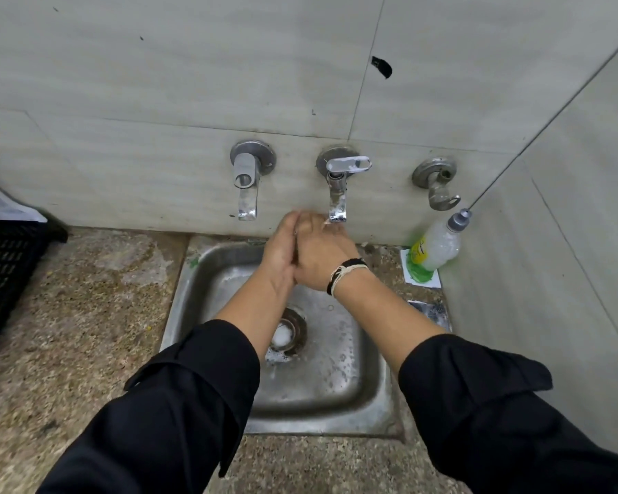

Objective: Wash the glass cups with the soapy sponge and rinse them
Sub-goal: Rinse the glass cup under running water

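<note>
1. Sleeves point(179, 397), black and loose, come in from the near edge of the view on both arms and stop short of the wrists, just above the near rim of the sink point(375, 408).
2. Inside the sink, steel and wet, the drain point(289, 331) lies near the middle with a white blob of foam on it; I see no glass cup and no sponge in the basin or on the speckled counter point(86, 315) to the sink's left.
3. Over the far half of the sink the left hand point(280, 249) and the right hand point(318, 258) are pressed together, palm against the back of the other. The fingers lie fairly straight and hold nothing that I can make out, though the fingertips are blurred.
4. A black and white wristband point(343, 274) sits on the right wrist.
5. At the far right corner of the sink a soap bottle point(437, 246) stands on a green-stained pad.
6. On the wall behind the sink three taps stand in a row; the hands are just under the middle tap point(338, 201), whose handle is turned sideways. Whether water is running I cannot tell for sure.
7. Judgement on handling: the cups are out of view, so their place is unknown. Glass will be stiff, breakable and slick once soaped, and wet hands make that worse. Best taken round the body with the whole hand and held low over the basin, not pinched at the thin rim.
</note>
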A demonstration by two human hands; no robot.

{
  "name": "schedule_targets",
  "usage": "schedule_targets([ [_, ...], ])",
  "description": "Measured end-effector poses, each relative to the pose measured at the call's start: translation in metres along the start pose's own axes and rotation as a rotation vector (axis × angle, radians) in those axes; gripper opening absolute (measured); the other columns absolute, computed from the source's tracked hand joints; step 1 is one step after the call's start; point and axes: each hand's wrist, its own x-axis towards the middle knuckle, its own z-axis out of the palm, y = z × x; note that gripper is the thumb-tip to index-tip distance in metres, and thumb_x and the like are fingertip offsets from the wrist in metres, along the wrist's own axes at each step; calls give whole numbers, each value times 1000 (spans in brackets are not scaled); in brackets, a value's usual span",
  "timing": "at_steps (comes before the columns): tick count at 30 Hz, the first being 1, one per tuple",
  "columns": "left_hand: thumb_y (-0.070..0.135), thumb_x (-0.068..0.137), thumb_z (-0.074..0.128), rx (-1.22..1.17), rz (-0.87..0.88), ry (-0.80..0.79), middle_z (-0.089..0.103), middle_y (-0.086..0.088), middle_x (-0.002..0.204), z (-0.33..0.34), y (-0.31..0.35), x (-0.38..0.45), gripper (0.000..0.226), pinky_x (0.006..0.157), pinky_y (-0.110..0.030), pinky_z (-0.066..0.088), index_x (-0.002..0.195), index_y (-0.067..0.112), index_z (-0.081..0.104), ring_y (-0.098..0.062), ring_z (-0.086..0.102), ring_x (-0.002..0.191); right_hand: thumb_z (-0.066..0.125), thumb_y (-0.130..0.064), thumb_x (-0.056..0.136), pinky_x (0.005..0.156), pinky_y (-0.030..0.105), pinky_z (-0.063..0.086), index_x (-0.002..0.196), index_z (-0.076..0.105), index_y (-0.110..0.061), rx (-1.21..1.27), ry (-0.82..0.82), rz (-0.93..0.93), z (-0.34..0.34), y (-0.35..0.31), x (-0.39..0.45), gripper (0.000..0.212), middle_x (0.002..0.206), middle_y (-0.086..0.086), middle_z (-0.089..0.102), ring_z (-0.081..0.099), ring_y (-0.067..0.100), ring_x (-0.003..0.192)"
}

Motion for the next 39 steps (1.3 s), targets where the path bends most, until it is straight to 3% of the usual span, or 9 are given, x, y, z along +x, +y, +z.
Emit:
schedule_targets([
  [5,14,87,72,-30,37,-134,71,-7,99,-7,-12,-7,23,76,-36,57,104,18,57,-22,69,89,74,-25,73,68,28,51,78,63,-23,526,-341,-117,-38,41,19,13,74,-3,64,66,23,79],
  [11,29,78,81,70,108,52,70,-20,106,-8,11,-3,55,80,-38,59,122,3,63,-25,71,89,53,-28,96,83,38,47,125,53,-2,190,241,-9,-2,7,-2,39,113,17,66,65,36,97],
  [15,27,93,69,21,14,-132,69,-16,113,-24,15,-5,33,105,-45,51,115,3,69,-26,68,101,60,-26,94,86,32,49,96,61,-20,1005,213,249,-4,31,4,7,113,12,65,64,27,97],
  [18,16,99,60,-23,-6,-201,72,-13,106,-23,15,-14,11,85,-41,60,92,13,67,-24,71,99,57,-27,95,72,31,48,90,65,-15,855,2,254,-4,46,20,15,99,10,68,64,28,90],
  [25,33,96,65,224,1,-51,73,-7,100,-13,16,-14,17,70,-33,56,104,20,72,-20,69,80,49,-48,98,61,30,41,80,62,-17,712,-18,276,-1,45,30,38,83,6,67,63,28,78],
  [29,35,100,57,118,-122,70,71,-13,97,-14,17,-5,36,70,-38,58,122,8,69,-22,65,68,48,-23,93,60,25,42,84,65,-26,962,-69,241,-3,42,20,20,73,-9,59,57,13,69],
  [32,34,106,42,-88,-184,115,73,-20,107,-14,24,-4,48,74,-42,59,128,-3,62,-32,71,85,50,-14,92,79,27,45,107,64,-17,1024,194,160,5,40,1,22,95,0,59,55,15,83],
  [35,26,109,27,-138,-161,146,74,-25,94,-11,27,-4,49,73,-42,60,110,-5,65,-36,73,81,47,-12,89,70,30,48,112,61,-5,529,513,24,24,33,-30,28,111,11,56,58,24,83],
  [39,17,105,30,-81,-127,133,68,-16,74,7,15,-1,38,67,-39,59,99,1,64,-28,67,61,53,-10,78,82,48,56,143,41,-18,437,3,-78,35,16,-37,67,143,9,46,63,39,106],
])
